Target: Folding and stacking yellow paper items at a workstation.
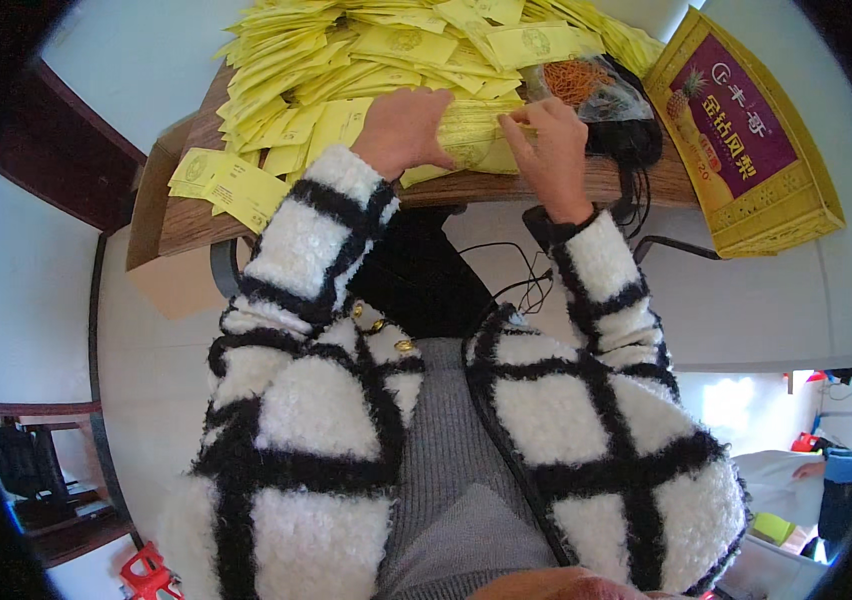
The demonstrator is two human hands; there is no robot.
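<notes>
A stack of yellow printed paper slips lies at the table's near edge, between my two hands. My left hand grips the stack's left end, its thumb on the near side and its fingers on the far side. At the stack's right end is my right hand, with thumb and forefinger closed together by the paper edges. What that pinch holds, if anything, is too small to make out. Behind both hands spreads a large heap of similar yellow slips.
A clear plastic bag of orange-brown rubber bands lies beyond my right hand, near a black object with cables. The yellow and purple carton stands at the right. Loose slips overhang the wooden table at the left.
</notes>
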